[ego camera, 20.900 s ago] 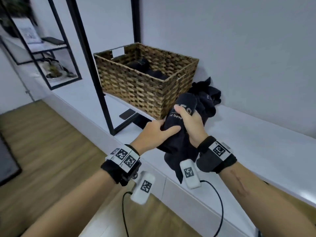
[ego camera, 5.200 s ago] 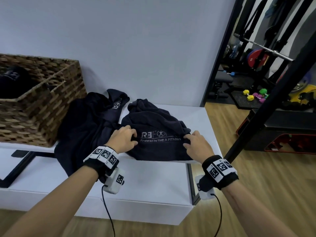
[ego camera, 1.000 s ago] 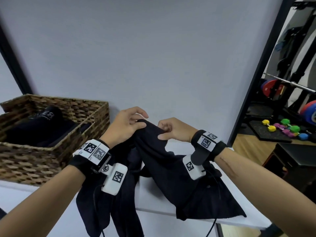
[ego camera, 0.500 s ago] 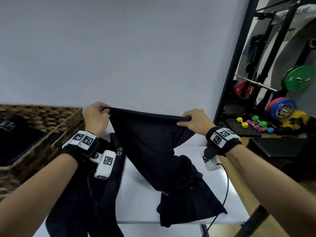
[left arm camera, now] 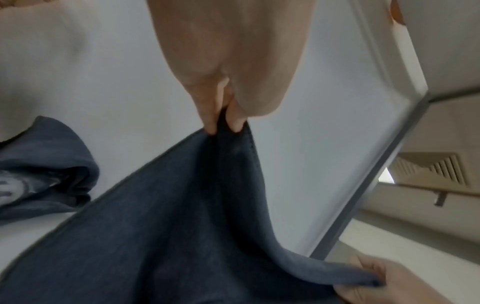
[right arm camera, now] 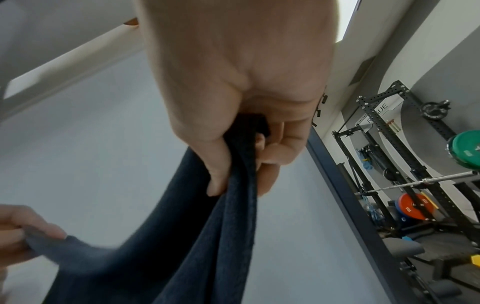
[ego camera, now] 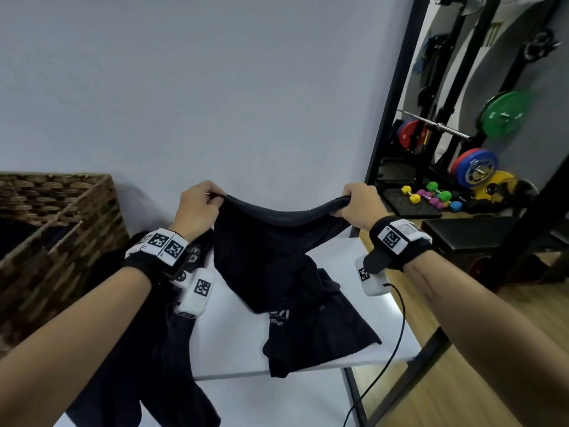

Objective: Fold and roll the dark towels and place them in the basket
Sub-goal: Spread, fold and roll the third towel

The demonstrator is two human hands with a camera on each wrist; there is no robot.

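Holding the dark towel (ego camera: 277,260) up over the white bench (ego camera: 234,343), we pinch one corner in our left hand (ego camera: 197,208) and one in our right hand (ego camera: 360,204); its bunched tail may snag and spoil the fold.

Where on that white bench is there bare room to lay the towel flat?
One bare strip of white bench runs between the hanging towel pile and the held towel. Another lies right of that towel's draped end, toward the bench's edge. The basket crowds the left.
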